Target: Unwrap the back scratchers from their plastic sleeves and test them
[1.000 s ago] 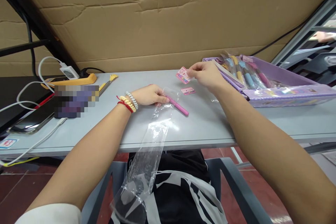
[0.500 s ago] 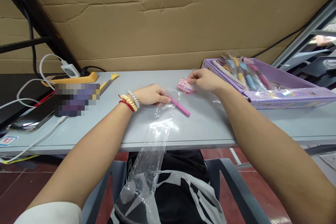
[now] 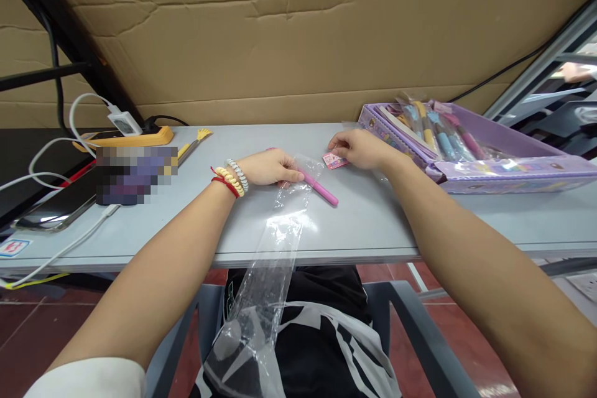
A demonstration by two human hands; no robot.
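- Left hand [image 3: 273, 168] closed on pink pen [image 3: 321, 190]; clear plastic sleeve [image 3: 282, 230] beneath its fingers, trailing over the front edge of the bench [image 3: 364, 230].
- Pen on bench, long axis slanting far-left to near-right; free end points out rightward from left hand, the nearer one.
- Right hand [image 3: 361, 149] apart, beyond and right of that free end, fingers at small pink card [image 3: 333, 161]; pinched or pressed, cannot tell.
- Purple box [image 3: 513, 179] just right.

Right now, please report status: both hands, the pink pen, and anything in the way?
Left hand holding pink pen and clear plastic sleeve. Right hand at small pink card. Sleeve trails over table edge, possible snag. Purple box close beside right forearm.
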